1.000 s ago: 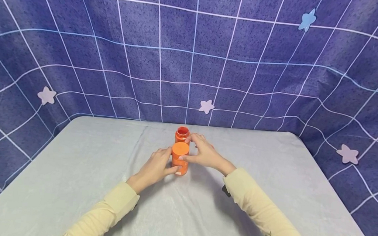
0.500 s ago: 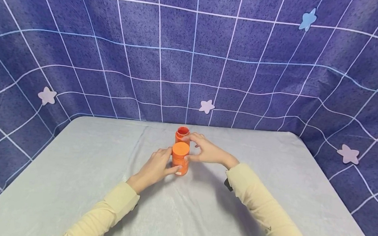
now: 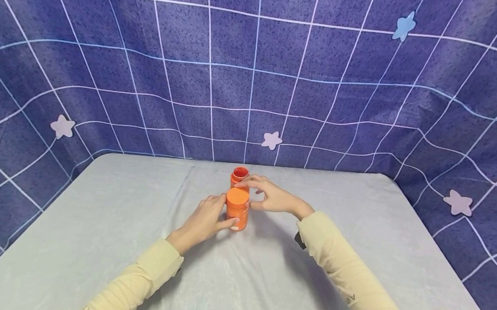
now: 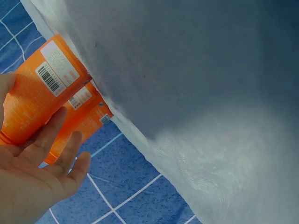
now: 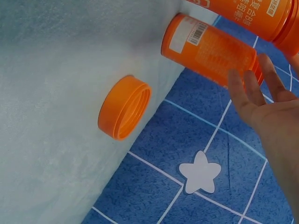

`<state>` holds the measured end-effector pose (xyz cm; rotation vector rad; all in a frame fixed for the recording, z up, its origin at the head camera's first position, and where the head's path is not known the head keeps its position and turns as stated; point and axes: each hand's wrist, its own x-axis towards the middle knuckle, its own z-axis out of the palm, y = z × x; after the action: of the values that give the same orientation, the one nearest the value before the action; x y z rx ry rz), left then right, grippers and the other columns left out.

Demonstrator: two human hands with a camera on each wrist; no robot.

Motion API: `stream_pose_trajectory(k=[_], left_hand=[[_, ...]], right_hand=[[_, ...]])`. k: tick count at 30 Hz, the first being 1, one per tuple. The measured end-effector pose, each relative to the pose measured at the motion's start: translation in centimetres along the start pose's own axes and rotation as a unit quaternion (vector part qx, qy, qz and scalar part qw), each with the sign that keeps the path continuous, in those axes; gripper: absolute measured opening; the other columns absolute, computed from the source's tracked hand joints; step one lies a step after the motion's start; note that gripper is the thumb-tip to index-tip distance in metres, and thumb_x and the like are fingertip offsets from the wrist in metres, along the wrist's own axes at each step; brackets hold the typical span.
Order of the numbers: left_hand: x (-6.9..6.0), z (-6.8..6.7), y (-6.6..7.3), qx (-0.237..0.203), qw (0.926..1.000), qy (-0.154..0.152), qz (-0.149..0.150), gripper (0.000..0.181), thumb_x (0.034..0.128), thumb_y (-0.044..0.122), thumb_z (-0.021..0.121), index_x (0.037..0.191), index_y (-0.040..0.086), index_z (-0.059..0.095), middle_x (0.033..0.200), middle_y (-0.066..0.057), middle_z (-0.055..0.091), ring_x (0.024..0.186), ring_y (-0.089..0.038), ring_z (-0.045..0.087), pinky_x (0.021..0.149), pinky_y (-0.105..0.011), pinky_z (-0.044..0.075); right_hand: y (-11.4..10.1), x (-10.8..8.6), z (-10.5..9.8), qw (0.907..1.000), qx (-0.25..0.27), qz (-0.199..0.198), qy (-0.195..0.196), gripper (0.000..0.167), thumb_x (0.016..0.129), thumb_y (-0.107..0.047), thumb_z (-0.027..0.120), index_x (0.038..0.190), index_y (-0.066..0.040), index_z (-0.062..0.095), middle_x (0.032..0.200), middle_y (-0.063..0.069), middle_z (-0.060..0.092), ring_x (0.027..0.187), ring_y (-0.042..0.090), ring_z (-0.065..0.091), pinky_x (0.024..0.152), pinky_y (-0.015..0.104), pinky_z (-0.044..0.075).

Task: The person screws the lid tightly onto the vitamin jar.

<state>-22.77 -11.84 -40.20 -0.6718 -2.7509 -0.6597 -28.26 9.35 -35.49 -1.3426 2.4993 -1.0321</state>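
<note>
Two orange bottles stand one behind the other near the table's middle. My left hand [image 3: 201, 219] grips the front bottle [image 3: 236, 218], thumb in front and fingers at its left side. An orange cap [image 3: 238, 198] is on that bottle; my right hand [image 3: 273, 197] pinches it, thumb at its right, index finger over its back edge. The rear bottle [image 3: 240, 174] has an uncovered mouth. In the left wrist view, fingers [image 4: 58, 126] pass between the front bottle [image 4: 39, 88] and the rear bottle [image 4: 79, 123]. A loose cap [image 5: 112, 109] lies near the rear bottle [image 5: 208, 49] in the right wrist view.
A pale grey cloth covers the table [image 3: 108, 212]. Behind it and at both sides hangs a blue-purple curtain [image 3: 232, 88] with pale lines and stars. Both forearms, in cream sleeves, reach in from the front edge.
My right thumb has moved right and back around the front bottle's cap, while the index finger has shifted left. My left hand has kept its place.
</note>
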Motion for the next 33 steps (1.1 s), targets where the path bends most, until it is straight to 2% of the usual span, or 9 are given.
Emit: stream_pose_trajectory(k=[8, 14, 18, 23, 28, 33], left_hand=[[0.0, 0.0, 0.0, -0.002, 1.0, 0.005, 0.005, 0.057, 0.0789, 0.04, 0.068, 0.119, 0.002, 0.051, 0.108, -0.01, 0.063, 0.103, -0.029, 0.057, 0.089, -0.045, 0.042], [0.0, 0.0, 0.1, -0.004, 0.9999, 0.007, 0.011, 0.055, 0.0789, 0.04, 0.068, 0.117, 0.004, 0.051, 0.107, -0.009, 0.063, 0.101, -0.028, 0.057, 0.087, -0.044, 0.042], [0.0, -0.1, 0.0, -0.004, 0.9999, 0.008, 0.012, 0.054, 0.0786, 0.04, 0.068, 0.116, 0.004, 0.052, 0.105, -0.008, 0.063, 0.099, -0.027, 0.057, 0.087, -0.044, 0.042], [0.0, -0.1, 0.0, -0.005, 0.9998, 0.013, 0.014, 0.053, 0.0778, 0.039, 0.069, 0.115, 0.005, 0.052, 0.103, -0.008, 0.063, 0.097, -0.027, 0.057, 0.086, -0.044, 0.042], [0.0, 0.0, 0.0, -0.005, 0.9998, 0.014, 0.015, 0.052, 0.078, 0.039, 0.069, 0.114, 0.005, 0.052, 0.104, -0.007, 0.063, 0.097, -0.027, 0.057, 0.085, -0.044, 0.043], [0.0, 0.1, 0.0, -0.006, 0.9998, 0.014, 0.016, 0.053, 0.0781, 0.038, 0.069, 0.116, 0.005, 0.052, 0.107, -0.008, 0.063, 0.098, -0.028, 0.058, 0.086, -0.044, 0.043]], right_hand=[[0.0, -0.2, 0.2, 0.9995, -0.004, 0.025, 0.021, 0.049, 0.078, -0.015, 0.064, 0.126, -0.009, 0.051, 0.131, 0.009, 0.047, 0.118, 0.025, 0.041, 0.091, 0.045, 0.043], [-0.2, -0.4, 1.0, 0.9973, 0.007, 0.046, 0.057, 0.044, 0.078, -0.023, 0.07, 0.116, -0.012, 0.051, 0.119, 0.005, 0.053, 0.112, 0.021, 0.044, 0.088, 0.042, 0.043], [-0.3, -0.6, 1.6, 0.9953, 0.019, 0.054, 0.078, 0.043, 0.078, -0.026, 0.071, 0.112, -0.013, 0.049, 0.116, 0.004, 0.052, 0.111, 0.024, 0.045, 0.087, 0.042, 0.043], [-0.2, -0.5, 2.1, 0.9937, -0.005, 0.058, 0.095, 0.045, 0.076, -0.026, 0.073, 0.111, -0.011, 0.048, 0.115, 0.005, 0.052, 0.109, 0.022, 0.047, 0.088, 0.041, 0.045], [-0.2, -0.5, 1.9, 0.9946, 0.004, 0.061, 0.084, 0.049, 0.076, -0.027, 0.073, 0.114, -0.011, 0.047, 0.117, 0.006, 0.052, 0.111, 0.023, 0.046, 0.089, 0.044, 0.044], [0.0, -0.4, 1.3, 0.9977, 0.024, 0.032, 0.055, 0.057, 0.078, -0.023, 0.072, 0.125, -0.006, 0.045, 0.122, 0.007, 0.05, 0.115, 0.025, 0.043, 0.091, 0.045, 0.043]])
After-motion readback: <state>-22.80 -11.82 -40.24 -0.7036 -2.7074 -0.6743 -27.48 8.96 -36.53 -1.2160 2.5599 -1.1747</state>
